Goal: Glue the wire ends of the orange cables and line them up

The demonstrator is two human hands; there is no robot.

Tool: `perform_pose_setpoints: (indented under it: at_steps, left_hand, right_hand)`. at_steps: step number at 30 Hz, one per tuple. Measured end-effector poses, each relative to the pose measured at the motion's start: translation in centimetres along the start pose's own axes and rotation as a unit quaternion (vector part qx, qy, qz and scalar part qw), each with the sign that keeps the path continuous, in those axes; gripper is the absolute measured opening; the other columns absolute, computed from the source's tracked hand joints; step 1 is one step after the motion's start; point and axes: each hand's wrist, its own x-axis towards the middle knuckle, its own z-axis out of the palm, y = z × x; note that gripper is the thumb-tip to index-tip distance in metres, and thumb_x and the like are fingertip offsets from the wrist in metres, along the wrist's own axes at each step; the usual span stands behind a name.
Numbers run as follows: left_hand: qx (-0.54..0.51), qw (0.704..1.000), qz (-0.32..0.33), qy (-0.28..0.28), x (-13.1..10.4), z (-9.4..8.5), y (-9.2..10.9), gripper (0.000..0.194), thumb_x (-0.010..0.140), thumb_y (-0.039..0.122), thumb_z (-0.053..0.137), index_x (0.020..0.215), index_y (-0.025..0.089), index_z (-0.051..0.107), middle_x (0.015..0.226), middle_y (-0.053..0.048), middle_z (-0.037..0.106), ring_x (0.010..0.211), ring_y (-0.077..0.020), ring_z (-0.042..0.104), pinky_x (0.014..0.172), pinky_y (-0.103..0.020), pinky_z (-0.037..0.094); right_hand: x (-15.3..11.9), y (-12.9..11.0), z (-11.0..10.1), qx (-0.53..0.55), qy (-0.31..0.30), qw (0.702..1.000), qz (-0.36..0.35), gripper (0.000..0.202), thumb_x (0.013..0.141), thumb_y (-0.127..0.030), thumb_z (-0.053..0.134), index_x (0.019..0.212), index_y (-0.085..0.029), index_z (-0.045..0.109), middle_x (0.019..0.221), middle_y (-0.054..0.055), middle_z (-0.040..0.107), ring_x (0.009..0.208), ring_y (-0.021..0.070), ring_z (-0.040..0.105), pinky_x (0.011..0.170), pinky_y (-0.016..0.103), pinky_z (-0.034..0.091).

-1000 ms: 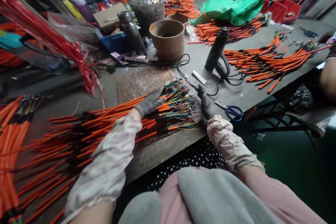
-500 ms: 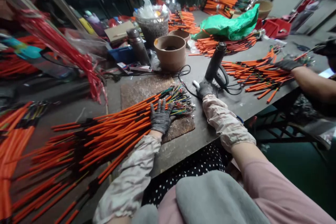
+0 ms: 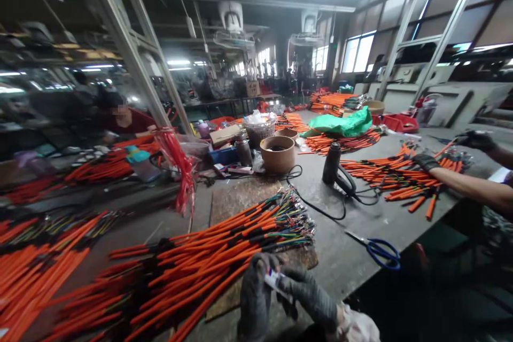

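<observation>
My left hand (image 3: 255, 296), in a dark grey glove, is closed on one end of a small white tube-like item (image 3: 276, 282) with blue and red marks. The gloved fingers of my right hand (image 3: 310, 294) are wrapped on its other side. Both hands are low in the view, at the near edge of the table. Just beyond them a large bundle of orange cables (image 3: 216, 248) with bare coloured wire ends lies over a worn board (image 3: 230, 203). Blue-handled scissors (image 3: 382, 253) lie to the right of my hands.
A dark heat gun (image 3: 332, 164) stands with its cord on the table. Behind the board are a brown tub (image 3: 277, 156) and a mesh basket (image 3: 259, 131). A green bag (image 3: 344, 124) covers more cables. At right, a person's gloved hand (image 3: 425, 161) touches another cable bundle.
The view has tilted up. My left hand has left the cables and my right hand has moved from beside the heat gun; both are now together on the white item. The scissors have come into sight.
</observation>
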Motion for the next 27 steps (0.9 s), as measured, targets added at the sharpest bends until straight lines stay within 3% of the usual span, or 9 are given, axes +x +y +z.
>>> perform_pose_setpoints:
  at_steps: [2, 4, 7, 9, 13, 16, 21, 24, 27]
  left_hand:
    - [-0.141, 0.986, -0.002, 0.087, -0.5, 0.5, 0.3, 0.055, 0.084, 0.077, 0.059, 0.061, 0.029, 0.049, 0.065, -0.003, 0.046, 0.065, -0.0240, 0.057, 0.070, -0.048, 0.059]
    - [-0.236, 0.961, -0.008, 0.143, -0.6, 1.0, 0.3, 0.055, 0.071, 0.077, 0.074, 0.061, 0.029, 0.050, 0.060, -0.001, 0.036, 0.057, -0.0202, 0.045, 0.060, -0.043, 0.054]
    - [-0.260, 0.951, -0.039, 0.164, -0.2, 1.9, 0.0, 0.049, 0.054, 0.081, 0.076, 0.060, 0.036, 0.058, 0.060, -0.004, 0.038, 0.057, -0.0244, 0.050, 0.054, -0.046, 0.047]
    - [-0.251, 0.950, -0.046, 0.177, 0.2, 2.6, 0.2, 0.049, 0.047, 0.080, 0.075, 0.051, 0.036, 0.052, 0.055, -0.005, 0.033, 0.052, -0.0258, 0.045, 0.050, -0.048, 0.037]
    - [-0.231, 0.948, -0.030, 0.216, 1.2, 3.8, 1.2, 0.043, 0.056, 0.070, 0.069, 0.045, 0.037, 0.045, 0.051, -0.001, 0.019, 0.043, -0.0213, 0.024, 0.050, -0.048, 0.028]
    - [-0.193, 0.962, -0.009, 0.191, 1.5, 4.3, 1.5, 0.044, 0.065, 0.064, 0.063, 0.043, 0.035, 0.039, 0.049, -0.001, 0.014, 0.040, -0.0200, 0.018, 0.048, -0.046, 0.025]
    - [-0.039, 0.976, 0.057, 0.207, 1.7, 4.8, 1.0, 0.026, 0.057, 0.062, 0.075, 0.056, 0.044, 0.057, 0.056, -0.003, 0.048, 0.051, -0.0288, 0.050, 0.054, -0.055, 0.043]
    - [-0.087, 0.981, 0.067, 0.162, 2.3, 5.5, 1.9, 0.031, 0.065, 0.061, 0.074, 0.057, 0.038, 0.054, 0.057, -0.002, 0.042, 0.051, -0.0258, 0.046, 0.054, -0.053, 0.045]
    - [-0.200, 0.963, 0.044, 0.173, 3.2, 5.9, 3.3, 0.035, 0.079, 0.070, 0.057, 0.062, 0.039, 0.055, 0.061, -0.003, 0.040, 0.058, -0.0282, 0.051, 0.060, -0.055, 0.049]
  right_hand:
    - [-0.3, 1.7, 0.3, 0.052, 0.017, 0.998, 0.003, 0.053, 0.080, -0.068, 0.081, 0.089, -0.016, 0.071, 0.063, 0.002, 0.065, 0.045, 0.0121, 0.054, 0.043, 0.023, 0.041]
    - [0.2, 2.3, 0.3, 0.092, 0.015, 0.996, -0.013, 0.058, 0.077, -0.069, 0.084, 0.087, -0.015, 0.069, 0.059, 0.002, 0.064, 0.043, 0.0108, 0.052, 0.042, 0.021, 0.038]
    - [1.4, 2.5, 0.7, 0.148, 0.007, 0.989, -0.020, 0.058, 0.075, -0.067, 0.086, 0.087, -0.013, 0.068, 0.060, 0.002, 0.064, 0.040, 0.0086, 0.048, 0.040, 0.020, 0.033]
    - [2.0, 2.8, 1.1, 0.175, 0.014, 0.984, -0.031, 0.057, 0.074, -0.066, 0.087, 0.084, -0.014, 0.067, 0.067, 0.003, 0.065, 0.040, 0.0071, 0.047, 0.039, 0.020, 0.029]
    - [2.4, 3.9, 1.5, 0.172, 0.045, 0.982, -0.060, 0.061, 0.071, -0.071, 0.088, 0.080, -0.015, 0.064, 0.074, 0.002, 0.062, 0.055, 0.0081, 0.052, 0.052, 0.021, 0.036]
    - [2.6, 4.3, 1.5, 0.145, 0.078, 0.985, -0.048, 0.064, 0.069, -0.077, 0.085, 0.077, -0.018, 0.061, 0.064, -0.003, 0.053, 0.058, 0.0100, 0.048, 0.055, 0.022, 0.035]
    - [4.6, 3.4, 1.5, 0.129, 0.159, 0.975, -0.087, 0.060, 0.062, -0.076, 0.089, 0.070, -0.022, 0.064, 0.067, -0.002, 0.056, 0.064, 0.0137, 0.047, 0.065, 0.031, 0.043]
    - [5.5, 2.5, 1.1, 0.115, 0.200, 0.966, -0.117, 0.063, 0.058, -0.080, 0.087, 0.063, -0.025, 0.058, 0.062, -0.003, 0.049, 0.062, 0.0147, 0.039, 0.063, 0.034, 0.042]
    - [5.6, 1.2, 1.2, 0.124, 0.227, 0.957, -0.133, 0.063, 0.067, -0.083, 0.078, 0.068, -0.024, 0.057, 0.067, -0.001, 0.048, 0.063, 0.0157, 0.041, 0.065, 0.035, 0.044]
